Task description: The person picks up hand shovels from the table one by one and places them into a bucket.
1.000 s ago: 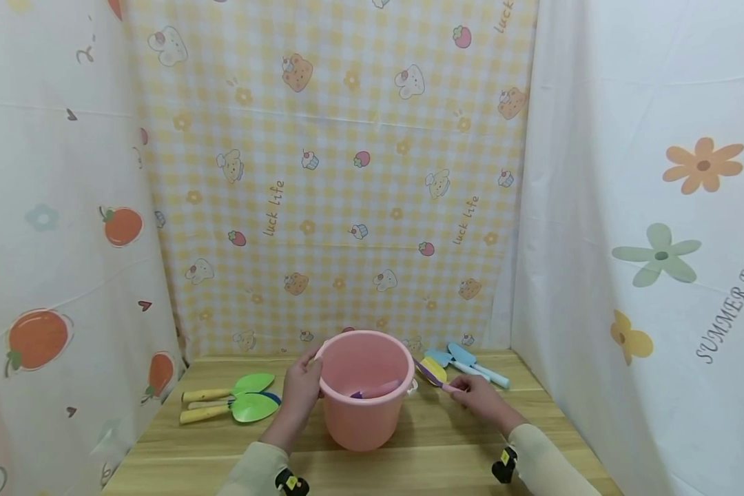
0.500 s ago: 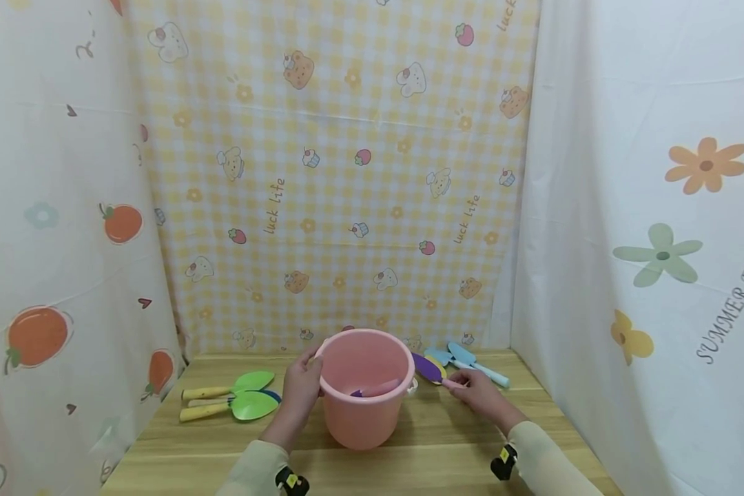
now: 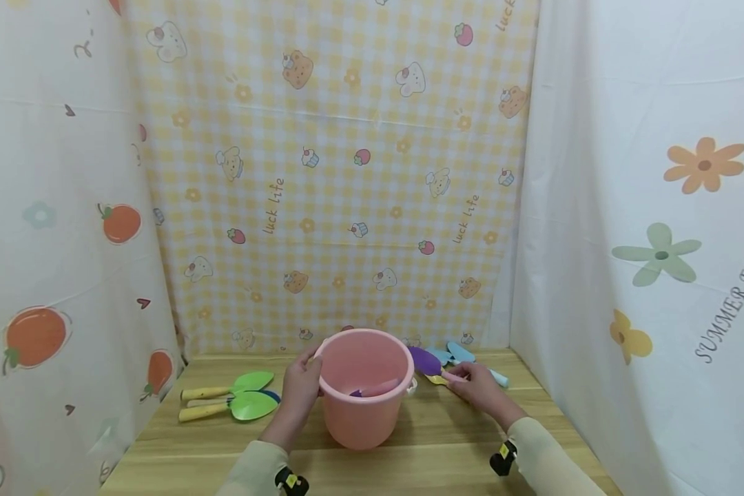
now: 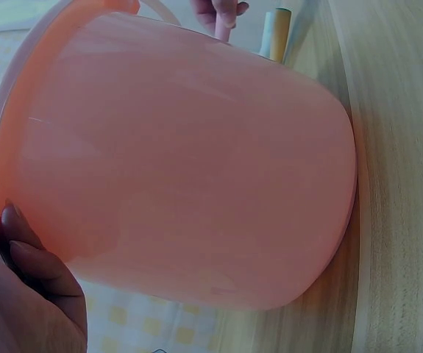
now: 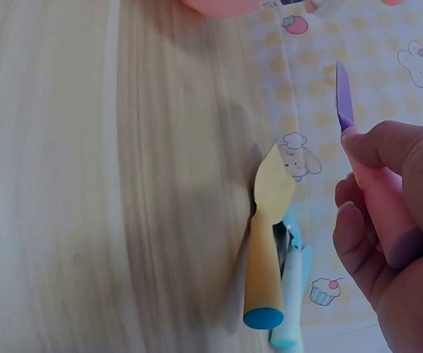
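One purple trowel is held up just right of the bucket, its pink handle clamped between the thumb and curled fingers of the right hand. The blade points toward the bucket's rim; whether it touches there cannot be told. The left hand is clamped on the rim at the bucket's left side, and the bucket stands upright on the table. Inside the bucket lies another tool, also pink with a bit of purple. Right of the bucket, below the held trowel and apart from it, lies a yellow trowel, with blue trowels just beside it; green trowels lie left of the bucket. The step in hand seems to be picking up the purple trowel. The next move probably calls for lifting its blade clear of the bucket's rim while the left hand steadies the bucket.
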A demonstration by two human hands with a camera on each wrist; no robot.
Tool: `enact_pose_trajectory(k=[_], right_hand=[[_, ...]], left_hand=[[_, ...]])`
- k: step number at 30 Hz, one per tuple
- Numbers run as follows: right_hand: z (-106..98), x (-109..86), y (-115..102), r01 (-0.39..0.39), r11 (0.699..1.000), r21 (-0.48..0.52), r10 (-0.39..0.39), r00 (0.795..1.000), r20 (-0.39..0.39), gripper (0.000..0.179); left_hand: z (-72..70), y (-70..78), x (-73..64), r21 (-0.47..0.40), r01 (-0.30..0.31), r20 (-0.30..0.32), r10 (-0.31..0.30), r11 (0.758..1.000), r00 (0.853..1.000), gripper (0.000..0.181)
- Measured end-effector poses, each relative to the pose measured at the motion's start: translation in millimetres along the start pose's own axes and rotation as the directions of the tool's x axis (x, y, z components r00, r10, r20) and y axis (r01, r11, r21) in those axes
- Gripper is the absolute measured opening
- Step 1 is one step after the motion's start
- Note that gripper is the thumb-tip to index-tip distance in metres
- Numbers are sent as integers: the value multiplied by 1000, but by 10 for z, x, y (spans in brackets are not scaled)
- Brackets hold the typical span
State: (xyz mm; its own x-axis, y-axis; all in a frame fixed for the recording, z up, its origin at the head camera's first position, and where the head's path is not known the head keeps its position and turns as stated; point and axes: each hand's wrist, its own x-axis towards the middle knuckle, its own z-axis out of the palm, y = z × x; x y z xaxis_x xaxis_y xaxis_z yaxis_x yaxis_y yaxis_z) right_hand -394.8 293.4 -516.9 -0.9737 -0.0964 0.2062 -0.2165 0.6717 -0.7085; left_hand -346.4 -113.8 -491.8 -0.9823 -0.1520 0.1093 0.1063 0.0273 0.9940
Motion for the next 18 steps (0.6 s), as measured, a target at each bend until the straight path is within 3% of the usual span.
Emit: enact_pose_trajectory(k=[10, 18], right_hand=[[-51, 43, -98, -9, 999, 44, 12, 998, -62, 17], [-111, 81, -192, -13, 996, 90, 19, 998, -65, 20]], left_hand=[[11, 4, 12, 0, 10, -13, -10, 1000, 1000, 53], [2, 11, 2, -7, 5, -7, -5, 1000, 1000, 50]])
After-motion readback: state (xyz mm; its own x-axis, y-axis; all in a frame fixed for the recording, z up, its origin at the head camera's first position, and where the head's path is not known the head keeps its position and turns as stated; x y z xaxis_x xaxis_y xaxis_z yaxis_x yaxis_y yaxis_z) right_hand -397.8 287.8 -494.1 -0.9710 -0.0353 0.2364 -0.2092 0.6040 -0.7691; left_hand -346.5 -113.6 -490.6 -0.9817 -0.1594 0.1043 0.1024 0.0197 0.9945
